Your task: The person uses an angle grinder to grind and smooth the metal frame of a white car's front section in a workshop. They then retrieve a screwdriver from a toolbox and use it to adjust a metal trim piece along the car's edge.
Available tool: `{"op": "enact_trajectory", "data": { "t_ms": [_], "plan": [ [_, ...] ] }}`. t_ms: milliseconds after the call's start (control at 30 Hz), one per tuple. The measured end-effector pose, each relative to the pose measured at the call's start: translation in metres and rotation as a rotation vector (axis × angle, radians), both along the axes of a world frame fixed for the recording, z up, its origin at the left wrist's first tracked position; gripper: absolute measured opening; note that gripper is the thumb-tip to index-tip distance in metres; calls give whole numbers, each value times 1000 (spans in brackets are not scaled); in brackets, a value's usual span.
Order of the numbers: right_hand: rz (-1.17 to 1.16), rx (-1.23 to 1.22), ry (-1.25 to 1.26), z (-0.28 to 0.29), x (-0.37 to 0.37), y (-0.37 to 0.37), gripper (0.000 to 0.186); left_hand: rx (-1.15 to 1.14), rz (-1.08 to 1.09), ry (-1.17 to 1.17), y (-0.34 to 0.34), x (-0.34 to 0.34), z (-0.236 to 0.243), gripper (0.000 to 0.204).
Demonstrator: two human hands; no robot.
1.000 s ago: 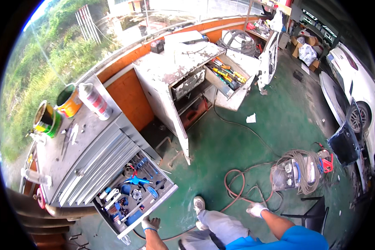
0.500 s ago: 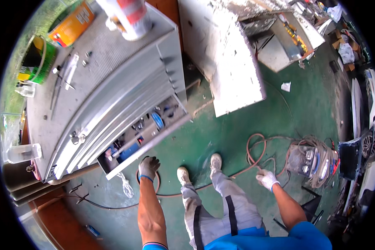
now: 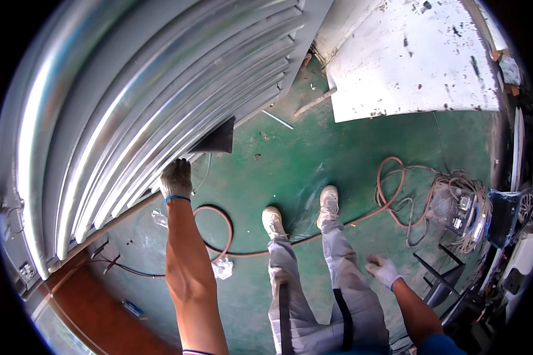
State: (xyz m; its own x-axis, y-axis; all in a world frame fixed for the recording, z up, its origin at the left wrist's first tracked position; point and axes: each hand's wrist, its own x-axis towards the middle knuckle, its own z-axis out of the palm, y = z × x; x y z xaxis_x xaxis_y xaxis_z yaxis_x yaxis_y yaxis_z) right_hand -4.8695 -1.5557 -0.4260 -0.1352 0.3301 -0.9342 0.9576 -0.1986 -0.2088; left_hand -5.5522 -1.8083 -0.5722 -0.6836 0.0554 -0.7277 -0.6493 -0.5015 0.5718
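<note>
My left hand (image 3: 176, 177), in a white knit glove with a blue cuff, reaches to the lower drawer fronts of a grey metal tool cabinet (image 3: 133, 112). Its fingers are bent and close together at a low drawer edge; their tips are hidden. Just beyond them a dark flat piece (image 3: 218, 138) juts out from the cabinet's foot; I cannot make out what it is. My right hand (image 3: 384, 270), gloved alike, hangs beside my right leg with its fingers loosely apart and nothing in them.
A reddish hose (image 3: 254, 254) loops across the green floor behind my shoes. At right stands a machine (image 3: 450, 204) wound with cable, near a black metal frame (image 3: 441, 275). A worn white panel (image 3: 414, 65) is ahead; clear plastic (image 3: 222, 268) lies by the hose.
My view has moved closer to the cabinet, and its top is out of view. The filled open drawer no longer shows. My left hand has moved forward to the drawer fronts; my right hand has lowered slightly.
</note>
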Motion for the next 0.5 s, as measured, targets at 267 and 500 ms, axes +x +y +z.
{"op": "enact_trajectory", "data": {
  "t_ms": [267,500],
  "plan": [
    [71,13,47,-10,-19,-23,39,-101,-19,-170,-10,14,-67,63],
    [-26,31,67,-20,-17,-32,40,170,67,53,-3,12,-117,26]
  ]
}}
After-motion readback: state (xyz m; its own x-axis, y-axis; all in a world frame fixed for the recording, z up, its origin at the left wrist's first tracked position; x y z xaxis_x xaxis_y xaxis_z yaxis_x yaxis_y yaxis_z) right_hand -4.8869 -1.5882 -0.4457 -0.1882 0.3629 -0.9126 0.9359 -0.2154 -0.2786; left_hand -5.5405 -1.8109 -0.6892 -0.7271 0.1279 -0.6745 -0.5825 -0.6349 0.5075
